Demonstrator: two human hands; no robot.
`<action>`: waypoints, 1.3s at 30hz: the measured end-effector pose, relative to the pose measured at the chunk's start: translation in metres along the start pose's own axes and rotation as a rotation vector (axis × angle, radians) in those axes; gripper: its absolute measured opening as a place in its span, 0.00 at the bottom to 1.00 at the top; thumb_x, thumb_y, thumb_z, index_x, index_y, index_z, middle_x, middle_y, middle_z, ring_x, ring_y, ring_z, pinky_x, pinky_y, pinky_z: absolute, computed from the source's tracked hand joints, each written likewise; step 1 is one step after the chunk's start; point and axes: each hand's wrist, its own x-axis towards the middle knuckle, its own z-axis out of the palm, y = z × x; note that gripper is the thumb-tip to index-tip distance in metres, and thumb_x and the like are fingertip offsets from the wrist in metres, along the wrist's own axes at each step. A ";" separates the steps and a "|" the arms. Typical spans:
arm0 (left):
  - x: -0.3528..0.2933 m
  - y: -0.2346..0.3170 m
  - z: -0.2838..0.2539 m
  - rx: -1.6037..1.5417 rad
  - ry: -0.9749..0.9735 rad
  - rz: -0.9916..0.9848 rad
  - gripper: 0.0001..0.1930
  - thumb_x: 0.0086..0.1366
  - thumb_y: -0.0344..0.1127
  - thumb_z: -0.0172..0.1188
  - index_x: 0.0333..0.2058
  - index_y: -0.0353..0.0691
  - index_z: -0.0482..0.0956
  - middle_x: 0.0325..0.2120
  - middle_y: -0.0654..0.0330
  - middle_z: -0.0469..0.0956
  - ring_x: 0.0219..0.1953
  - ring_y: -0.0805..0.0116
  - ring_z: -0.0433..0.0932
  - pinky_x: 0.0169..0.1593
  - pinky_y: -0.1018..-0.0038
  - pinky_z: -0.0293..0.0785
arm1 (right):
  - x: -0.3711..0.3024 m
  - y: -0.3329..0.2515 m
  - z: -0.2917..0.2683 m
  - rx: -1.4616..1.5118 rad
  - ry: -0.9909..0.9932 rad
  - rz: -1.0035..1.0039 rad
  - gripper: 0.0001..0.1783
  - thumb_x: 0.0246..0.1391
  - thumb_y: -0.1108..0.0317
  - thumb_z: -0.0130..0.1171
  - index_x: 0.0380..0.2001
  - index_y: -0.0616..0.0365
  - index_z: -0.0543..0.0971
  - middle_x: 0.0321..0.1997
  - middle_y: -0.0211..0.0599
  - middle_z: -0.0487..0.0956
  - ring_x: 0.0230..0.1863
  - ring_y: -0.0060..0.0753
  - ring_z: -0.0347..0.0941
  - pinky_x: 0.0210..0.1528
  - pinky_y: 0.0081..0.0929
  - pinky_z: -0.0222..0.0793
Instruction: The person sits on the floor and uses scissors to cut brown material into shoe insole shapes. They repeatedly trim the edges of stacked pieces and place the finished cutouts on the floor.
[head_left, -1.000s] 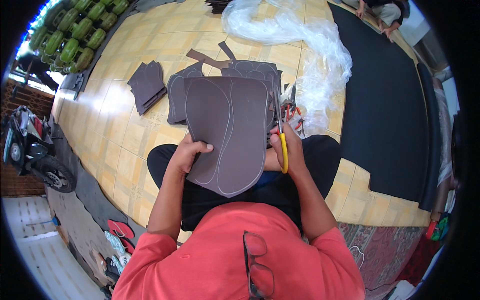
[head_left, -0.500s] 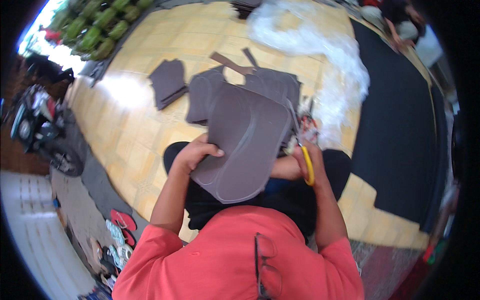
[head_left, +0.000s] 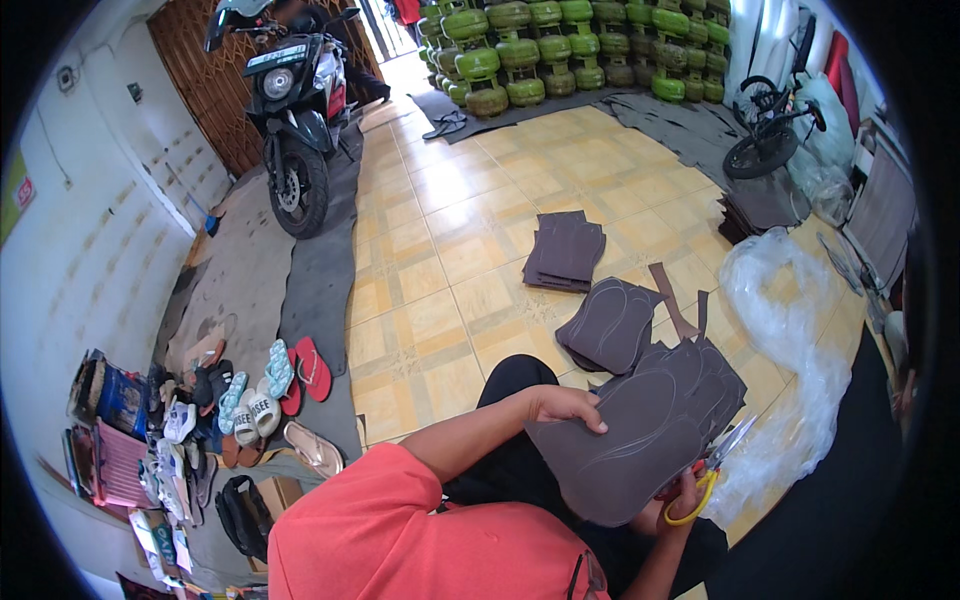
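Observation:
A dark brown sheet [head_left: 610, 460] with curved sole outlines drawn on it lies across my lap, tilted. My left hand [head_left: 562, 408] pinches its upper left edge, thumb on top and fingers underneath. In my right hand [head_left: 684, 497] is a pair of scissors [head_left: 706, 490] with yellow handles, beside the sheet's right edge. The blades point up and away, apart from the sheet as far as I can see. Just beyond are a stack of marked brown pieces [head_left: 608, 325] and more cut pieces [head_left: 722, 372], partly covered by the held sheet.
Another brown stack [head_left: 565, 250] sits farther off on the tiled floor [head_left: 430, 300]. Crumpled clear plastic [head_left: 790, 350] and black sheeting [head_left: 835, 500] lie to the right. Shoes [head_left: 255, 405] crowd the left; a motorcycle [head_left: 297, 120] and green gas cylinders [head_left: 540, 45] stand at the back.
The head view has swung left, so the hands and sheet now appear lower right and the motorcycle and shoes show more fully. Both hands keep their holds on the sheet and scissors.

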 end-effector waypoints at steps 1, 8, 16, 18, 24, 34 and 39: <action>-0.001 0.001 -0.001 0.049 0.011 -0.010 0.26 0.58 0.30 0.63 0.54 0.27 0.69 0.45 0.49 0.78 0.45 0.61 0.80 0.47 0.66 0.78 | -0.001 0.000 0.006 0.037 -0.025 -0.013 0.09 0.59 0.65 0.49 0.40 0.55 0.72 0.25 0.30 0.73 0.18 0.22 0.68 0.18 0.19 0.63; -0.014 0.007 -0.010 0.338 0.073 0.004 0.25 0.61 0.36 0.61 0.54 0.26 0.69 0.45 0.48 0.78 0.43 0.63 0.80 0.47 0.68 0.78 | 0.006 -0.001 0.026 0.240 -0.003 0.060 0.09 0.59 0.65 0.48 0.39 0.56 0.73 0.27 0.29 0.75 0.24 0.22 0.71 0.24 0.20 0.66; -0.042 -0.010 -0.028 -0.241 -0.118 0.484 0.24 0.71 0.47 0.50 0.53 0.32 0.73 0.50 0.53 0.77 0.48 0.70 0.79 0.48 0.73 0.78 | 0.024 0.005 0.049 0.114 -0.265 0.084 0.07 0.57 0.67 0.50 0.37 0.56 0.70 0.35 0.36 0.74 0.31 0.24 0.72 0.28 0.22 0.69; -0.041 -0.022 -0.012 0.281 0.114 0.716 0.20 0.68 0.38 0.55 0.54 0.34 0.73 0.48 0.54 0.78 0.49 0.67 0.78 0.49 0.73 0.76 | 0.022 0.004 0.068 0.145 -0.225 0.079 0.07 0.57 0.68 0.50 0.37 0.56 0.69 0.35 0.35 0.73 0.30 0.24 0.71 0.26 0.21 0.68; -0.021 -0.026 0.049 0.801 0.249 0.843 0.18 0.67 0.41 0.59 0.47 0.32 0.77 0.45 0.57 0.78 0.46 0.67 0.76 0.51 0.71 0.72 | 0.008 0.012 0.106 0.047 -0.022 -0.085 0.08 0.55 0.69 0.49 0.38 0.56 0.67 0.31 0.33 0.69 0.20 0.25 0.69 0.25 0.22 0.71; -0.019 -0.004 0.074 0.433 0.839 0.984 0.24 0.66 0.43 0.57 0.53 0.30 0.72 0.49 0.53 0.76 0.51 0.62 0.73 0.56 0.67 0.67 | -0.003 -0.002 0.111 -0.057 -0.035 0.036 0.11 0.55 0.60 0.56 0.28 0.55 0.70 0.18 0.27 0.65 0.12 0.22 0.63 0.15 0.20 0.64; -0.025 0.004 0.058 0.041 0.737 0.970 0.23 0.65 0.37 0.58 0.55 0.30 0.69 0.49 0.53 0.75 0.50 0.62 0.74 0.57 0.68 0.68 | 0.004 0.002 0.096 -0.083 0.094 0.235 0.10 0.55 0.61 0.60 0.33 0.52 0.73 0.17 0.23 0.65 0.14 0.17 0.62 0.15 0.19 0.61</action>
